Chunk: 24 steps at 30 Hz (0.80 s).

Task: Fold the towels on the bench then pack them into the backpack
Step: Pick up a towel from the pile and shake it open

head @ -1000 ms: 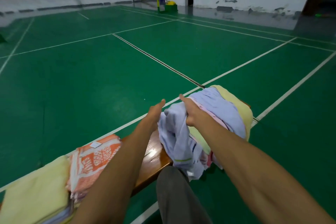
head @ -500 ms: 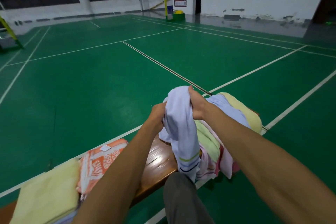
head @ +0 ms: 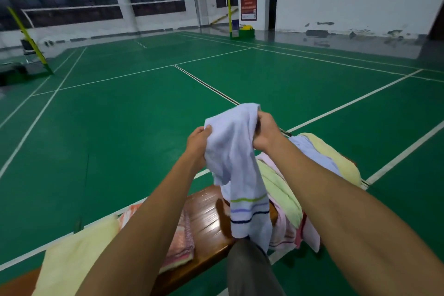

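In the head view, the left hand (head: 198,144) and the right hand (head: 265,133) each had their fingers clamped on the top edge of a pale lavender-white cotton towel (head: 236,163). It hung crumpled above the glossy brown wooden desk (head: 204,216), its lower end crossed by green, violet and navy stripes. A heap of unfolded towels (head: 312,168) lay right of it, folded towels (head: 72,255) at the near left.

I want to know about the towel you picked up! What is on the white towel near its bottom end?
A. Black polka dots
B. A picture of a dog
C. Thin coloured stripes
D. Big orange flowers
C: the white towel, gripped by the left hand and the right hand, hangs down with thin green, purple and dark blue stripes across its lower end.
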### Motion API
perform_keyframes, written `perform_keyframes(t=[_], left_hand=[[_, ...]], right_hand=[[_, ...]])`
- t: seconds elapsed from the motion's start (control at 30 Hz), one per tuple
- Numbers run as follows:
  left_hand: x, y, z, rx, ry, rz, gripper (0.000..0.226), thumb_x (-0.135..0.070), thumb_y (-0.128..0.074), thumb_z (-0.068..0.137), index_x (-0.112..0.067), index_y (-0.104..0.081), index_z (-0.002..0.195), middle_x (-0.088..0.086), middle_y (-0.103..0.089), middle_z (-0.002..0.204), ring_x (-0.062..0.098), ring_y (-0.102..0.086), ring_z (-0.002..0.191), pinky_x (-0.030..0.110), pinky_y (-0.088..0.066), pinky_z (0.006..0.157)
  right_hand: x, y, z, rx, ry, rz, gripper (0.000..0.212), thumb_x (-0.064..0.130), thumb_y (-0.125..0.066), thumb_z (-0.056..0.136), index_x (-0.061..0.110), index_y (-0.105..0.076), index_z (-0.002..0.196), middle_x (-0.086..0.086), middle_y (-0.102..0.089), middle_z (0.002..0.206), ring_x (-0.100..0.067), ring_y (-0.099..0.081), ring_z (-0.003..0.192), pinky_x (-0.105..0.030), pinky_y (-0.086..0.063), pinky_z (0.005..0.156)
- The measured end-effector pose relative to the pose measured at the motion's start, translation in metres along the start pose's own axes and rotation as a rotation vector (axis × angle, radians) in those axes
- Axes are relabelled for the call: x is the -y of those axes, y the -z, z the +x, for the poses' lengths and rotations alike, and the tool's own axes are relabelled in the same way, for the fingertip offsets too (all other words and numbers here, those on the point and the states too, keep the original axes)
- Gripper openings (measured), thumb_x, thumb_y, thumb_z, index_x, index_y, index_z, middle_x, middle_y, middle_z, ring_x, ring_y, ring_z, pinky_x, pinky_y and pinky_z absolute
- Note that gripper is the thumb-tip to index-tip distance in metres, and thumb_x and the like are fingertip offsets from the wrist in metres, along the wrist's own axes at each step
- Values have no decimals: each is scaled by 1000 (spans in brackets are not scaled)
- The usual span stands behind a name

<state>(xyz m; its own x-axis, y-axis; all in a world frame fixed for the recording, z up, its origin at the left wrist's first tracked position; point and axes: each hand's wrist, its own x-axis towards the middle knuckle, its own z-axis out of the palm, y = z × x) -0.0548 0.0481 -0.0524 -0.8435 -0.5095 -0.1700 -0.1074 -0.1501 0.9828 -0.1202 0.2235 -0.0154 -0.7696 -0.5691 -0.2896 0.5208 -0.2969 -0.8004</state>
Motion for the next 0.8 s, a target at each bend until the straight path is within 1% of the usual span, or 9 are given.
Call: perform_keyframes(t=[0.07,0.13,0.23,0.3,0.37,0.5,0.6,0.7,0.8], left_hand=[[-15,10,2,-15,-26,-36,18,-32,-63,98,-17,-67,90,13,-72,102,28,-65,89,49,-56,89],[-27,22,7,-41,-49,-51,16,-29,-62,99,-15,-68,95,13,-72,102,30,-67,91,46,-58,86],[-30,36,9,25,-34,3,17,-27,-63,99,-11,-69,100,15,-72,101,26,-65,86,45,-57,84],[-25,41,5,36,-26,43,16,-24,-61,101,-10,-66,95,14,-65,86,20,-60,71,36,-55,69],[-22,47,1,2,-21,33,22,-27,-58,102,-10,-63,90,10,-61,78,17,-58,60,26,-50,56],[-20,50,-5,226,23,-183,45,-45,-62,97,-4,-69,117,15,-74,109,27,-71,97,39,-57,88],[-20,37,-12,292,1,-159,18,-25,-61,99,-8,-64,104,8,-71,83,16,-66,71,27,-55,62],[-24,36,-6,147,-57,-233,24,-9,-63,96,4,-61,116,19,-70,107,28,-65,92,35,-56,69],[-30,51,-1,-137,-111,-114,12,5,-57,91,-4,-63,97,13,-67,93,25,-61,82,31,-50,66]], right_hand=[[4,-9,-2,56,-85,-286,69,65,-46,98,5,-66,126,-13,-73,112,-26,-71,102,-37,-56,86],[7,-15,-11,248,-198,-517,92,88,-34,83,13,-67,125,-13,-71,120,-29,-66,116,-38,-53,91],[15,-13,-18,245,6,-137,66,72,-61,83,10,-79,93,-13,-75,103,-28,-72,102,-41,-56,88],[14,-10,-18,253,56,-2,67,59,-77,79,5,-73,117,-19,-69,123,-33,-65,116,-45,-53,97],[5,-10,-16,273,-44,-211,72,66,-59,90,5,-65,129,-21,-61,137,-35,-59,125,-45,-47,105],[2,-26,-12,323,-71,-94,80,72,-44,94,3,-68,126,-21,-63,134,-36,-60,124,-45,-43,108],[-5,-40,-10,319,-86,-148,90,72,-45,93,-5,-55,139,-26,-57,139,-40,-54,131,-49,-34,117],[-5,-44,-9,115,-7,59,72,53,-65,87,-9,-61,123,-26,-67,118,-40,-65,110,-50,-46,106],[-4,-26,2,-353,114,237,47,37,-86,66,7,-68,96,-12,-73,96,-31,-70,82,-49,-59,86]])
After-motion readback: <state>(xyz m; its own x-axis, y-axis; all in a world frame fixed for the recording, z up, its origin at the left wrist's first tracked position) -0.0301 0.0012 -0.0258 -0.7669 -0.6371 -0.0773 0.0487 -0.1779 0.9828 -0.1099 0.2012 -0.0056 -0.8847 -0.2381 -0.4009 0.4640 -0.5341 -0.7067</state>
